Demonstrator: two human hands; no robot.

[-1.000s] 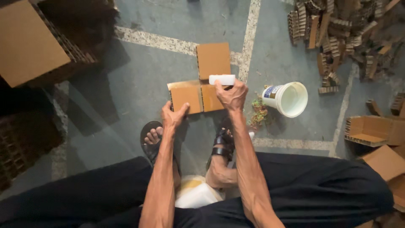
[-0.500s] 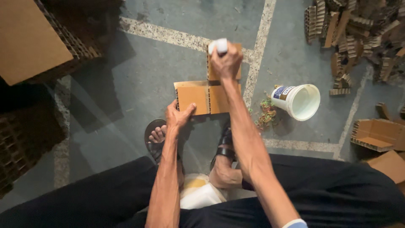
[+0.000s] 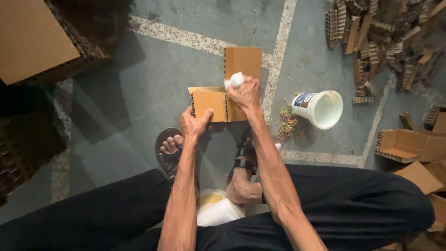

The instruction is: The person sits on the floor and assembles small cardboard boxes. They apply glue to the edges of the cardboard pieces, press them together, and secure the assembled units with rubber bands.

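Note:
A folded brown corrugated cardboard piece (image 3: 209,103) lies on the floor in front of me, with a second flap (image 3: 245,62) standing out beyond it. My left hand (image 3: 194,124) presses on the near corner of the cardboard. My right hand (image 3: 245,93) is closed around a small white wad or applicator (image 3: 234,80) and holds it against the cardboard where the two panels meet.
A white plastic bucket (image 3: 320,108) lies tipped on the floor at right, with coloured rubber bands (image 3: 287,122) beside it. Cardboard strips (image 3: 371,42) are heaped at top right, open cardboard boxes (image 3: 406,145) at right, stacked cardboard (image 3: 37,39) at top left. My sandalled feet (image 3: 169,148) rest below.
My right hand with the white wad went up along the far flap, then came back down to the seam. The left hand stayed on the cardboard's near corner.

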